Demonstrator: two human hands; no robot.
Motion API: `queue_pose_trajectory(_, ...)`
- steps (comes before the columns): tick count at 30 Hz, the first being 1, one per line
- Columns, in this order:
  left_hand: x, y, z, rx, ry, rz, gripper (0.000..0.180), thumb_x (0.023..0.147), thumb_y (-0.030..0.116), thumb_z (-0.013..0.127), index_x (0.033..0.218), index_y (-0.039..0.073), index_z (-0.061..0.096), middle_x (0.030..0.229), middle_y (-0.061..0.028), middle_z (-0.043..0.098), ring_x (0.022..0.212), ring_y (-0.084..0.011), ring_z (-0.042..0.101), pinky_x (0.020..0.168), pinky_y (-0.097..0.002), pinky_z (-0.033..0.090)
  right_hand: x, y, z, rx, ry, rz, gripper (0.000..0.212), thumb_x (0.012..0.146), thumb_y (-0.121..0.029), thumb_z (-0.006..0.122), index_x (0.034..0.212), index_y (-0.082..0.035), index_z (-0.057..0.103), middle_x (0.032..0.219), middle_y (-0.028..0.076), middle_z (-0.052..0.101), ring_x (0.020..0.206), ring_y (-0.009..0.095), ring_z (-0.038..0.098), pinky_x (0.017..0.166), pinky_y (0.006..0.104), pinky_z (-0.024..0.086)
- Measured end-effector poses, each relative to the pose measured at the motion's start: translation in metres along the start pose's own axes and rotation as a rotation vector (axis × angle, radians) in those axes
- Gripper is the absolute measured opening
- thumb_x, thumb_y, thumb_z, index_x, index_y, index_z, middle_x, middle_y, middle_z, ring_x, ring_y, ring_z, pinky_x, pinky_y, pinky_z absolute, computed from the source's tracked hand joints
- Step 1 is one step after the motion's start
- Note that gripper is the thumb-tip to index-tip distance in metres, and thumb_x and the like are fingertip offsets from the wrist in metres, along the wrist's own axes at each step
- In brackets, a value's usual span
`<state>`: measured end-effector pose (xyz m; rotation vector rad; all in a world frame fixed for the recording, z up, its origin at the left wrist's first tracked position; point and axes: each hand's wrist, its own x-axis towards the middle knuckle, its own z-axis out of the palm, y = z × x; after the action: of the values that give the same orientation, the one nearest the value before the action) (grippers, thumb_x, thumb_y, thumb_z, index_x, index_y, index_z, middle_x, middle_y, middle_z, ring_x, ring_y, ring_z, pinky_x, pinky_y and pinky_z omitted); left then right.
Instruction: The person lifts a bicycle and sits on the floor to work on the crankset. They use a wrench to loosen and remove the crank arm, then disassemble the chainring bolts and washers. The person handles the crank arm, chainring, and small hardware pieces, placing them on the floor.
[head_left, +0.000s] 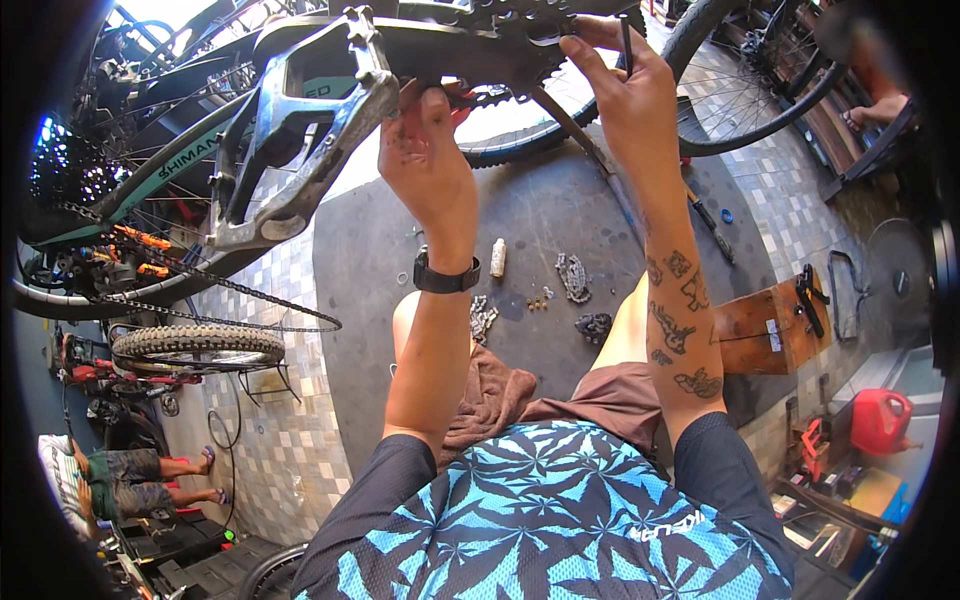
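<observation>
A bicycle frame with a worn silver-and-black linkage hangs above me at the top left. My left hand reaches up under its dark lower part, with the fingers curled and partly hidden. Something reddish shows beside the fingertips, too unclear to name. To the right, my right hand is at the toothed chainring, thumb and forefinger bent close together at its edge. A thin black rod, like a hex key, sticks up between that hand's fingers. The crank arm slants down between my hands.
On the dark mat lie a small white bottle, a coiled chain and small brass-coloured parts. A brown cloth drapes my lap. A wooden box stands right. A loose chain hangs left. Other people are at both sides.
</observation>
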<state>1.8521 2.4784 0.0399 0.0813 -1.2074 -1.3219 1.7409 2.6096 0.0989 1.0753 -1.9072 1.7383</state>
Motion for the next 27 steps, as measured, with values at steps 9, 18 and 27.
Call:
queue_pose_trajectory(9,0.000,-0.018,-0.001,-0.106,0.092,-0.150,0.025,0.100,0.014,0.071,0.123,0.003,0.067,0.110,-0.0059,0.074,0.097,-0.0154,0.071,0.086,-0.0299,0.060,0.014,0.015,-0.009,0.212,-0.113,0.024,0.024,0.099,-0.020,0.074,0.115,-0.002,0.074,0.105,0.002,0.075,0.100,0.008,0.064,0.090,0.0233,0.047)
queue_pose_trajectory(18,-0.011,-0.007,0.017,-0.101,0.199,-0.125,0.025,0.098,0.006,0.072,0.122,0.000,0.068,0.110,-0.0063,0.073,0.093,-0.0129,0.070,0.076,-0.0284,0.063,0.032,0.005,-0.005,0.208,-0.108,0.097,0.018,0.099,-0.016,0.072,0.108,0.000,0.074,0.091,0.004,0.070,0.089,0.009,0.062,0.085,0.0273,0.051)
queue_pose_trajectory(27,-0.017,-0.022,0.001,-0.057,0.091,-0.074,0.015,0.097,-0.001,0.068,0.111,-0.004,0.069,0.102,-0.0105,0.074,0.090,-0.0188,0.073,0.074,-0.0313,0.066,0.053,-0.005,-0.003,0.128,-0.138,-0.055,0.016,0.099,-0.015,0.072,0.106,-0.001,0.075,0.098,0.005,0.075,0.080,0.006,0.062,0.072,0.0257,0.050)
